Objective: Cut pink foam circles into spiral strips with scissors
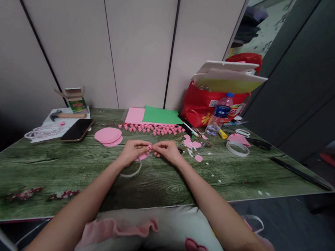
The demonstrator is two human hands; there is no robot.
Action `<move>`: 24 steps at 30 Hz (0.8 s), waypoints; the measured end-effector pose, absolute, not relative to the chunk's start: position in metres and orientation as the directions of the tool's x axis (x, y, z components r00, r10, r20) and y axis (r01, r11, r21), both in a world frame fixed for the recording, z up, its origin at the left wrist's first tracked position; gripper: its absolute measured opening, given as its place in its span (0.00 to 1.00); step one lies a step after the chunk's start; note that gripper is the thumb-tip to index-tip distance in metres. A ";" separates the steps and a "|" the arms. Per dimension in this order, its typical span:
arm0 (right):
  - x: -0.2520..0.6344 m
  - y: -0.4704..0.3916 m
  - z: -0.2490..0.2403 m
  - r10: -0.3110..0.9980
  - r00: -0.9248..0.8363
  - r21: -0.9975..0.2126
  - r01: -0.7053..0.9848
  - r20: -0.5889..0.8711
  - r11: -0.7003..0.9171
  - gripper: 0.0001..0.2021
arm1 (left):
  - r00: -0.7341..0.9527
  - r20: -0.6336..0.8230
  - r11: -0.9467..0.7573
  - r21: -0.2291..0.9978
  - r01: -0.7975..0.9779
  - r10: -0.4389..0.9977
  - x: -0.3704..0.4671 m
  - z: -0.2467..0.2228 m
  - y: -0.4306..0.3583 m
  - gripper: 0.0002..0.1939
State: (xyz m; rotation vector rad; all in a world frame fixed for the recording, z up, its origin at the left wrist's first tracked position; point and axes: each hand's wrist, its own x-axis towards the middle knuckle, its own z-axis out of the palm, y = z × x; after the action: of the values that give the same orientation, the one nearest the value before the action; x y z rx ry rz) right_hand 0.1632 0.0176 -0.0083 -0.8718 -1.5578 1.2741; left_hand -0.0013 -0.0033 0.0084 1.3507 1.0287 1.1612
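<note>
My left hand (134, 150) and my right hand (167, 150) meet over the middle of the table, fingertips pinched on a small pink paper piece (149, 147) between them. Under my left hand lies a pink paper (141, 157), partly hidden, beside a white tape ring (131, 174). Pink paper circles (108, 135) are stacked to the left of my hands. Behind my hands, small pink rolled paper pieces (155, 129) stand in rows. Pink paper scraps (192, 143) and white bits lie to the right.
A phone (77, 130), a hammer (68, 116), a bead string (44, 131) and an open box (77, 101) are at the left. Green paper (161, 116) lies at the back. A red bag (195, 104), a bottle (220, 114) and a tape roll (237, 148) are at the right.
</note>
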 end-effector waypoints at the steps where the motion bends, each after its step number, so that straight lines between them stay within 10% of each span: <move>1: 0.163 0.017 -0.008 0.918 -0.336 -0.977 -0.029 0.210 0.213 0.17 | 0.171 0.102 -0.101 0.995 -0.013 0.980 -0.001 0.008 -0.003 0.20; 24: 0.165 0.020 -0.010 0.896 -0.392 -0.978 -0.081 0.209 0.192 0.15 | 0.194 0.120 -0.119 0.993 -0.013 0.974 -0.003 0.005 -0.001 0.19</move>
State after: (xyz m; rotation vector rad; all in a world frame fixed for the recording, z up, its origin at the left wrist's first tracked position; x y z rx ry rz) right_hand 0.1655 0.0202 -0.0103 -0.8009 -1.5594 1.3544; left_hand -0.0034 -0.0011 0.0052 1.3819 1.0031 1.1488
